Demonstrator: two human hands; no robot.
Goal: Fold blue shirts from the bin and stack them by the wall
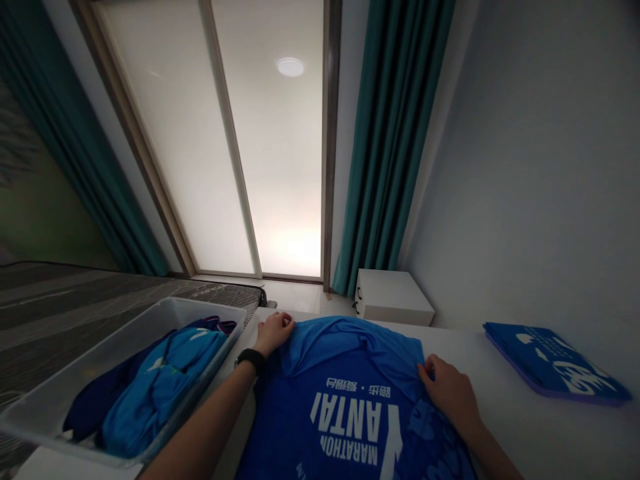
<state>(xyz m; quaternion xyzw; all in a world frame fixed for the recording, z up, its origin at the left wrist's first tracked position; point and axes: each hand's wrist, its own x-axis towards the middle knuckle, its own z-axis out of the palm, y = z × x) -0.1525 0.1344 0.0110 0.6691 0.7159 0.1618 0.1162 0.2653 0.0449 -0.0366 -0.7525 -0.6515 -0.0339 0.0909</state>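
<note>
A blue T-shirt (345,393) with white "MARATHON" lettering lies spread on the white table, its print upside down from my side. Its far end is lighter blue and loosely wrinkled. At the shirt's far left corner, my left hand (274,333), with a black band on the wrist, has its fingers closed on the cloth. My right hand (449,388) pinches the far right edge between thumb and fingers. The lower part of the shirt runs out of view at the bottom.
To the left stands a translucent plastic bin (195,308) holding crumpled blue and navy clothes (160,380). A folded blue garment (555,363) lies on the table (500,420) at right. Beyond are a white cabinet (395,297), a bed (100,300), teal curtains (395,133) and a frosted sliding door (275,153).
</note>
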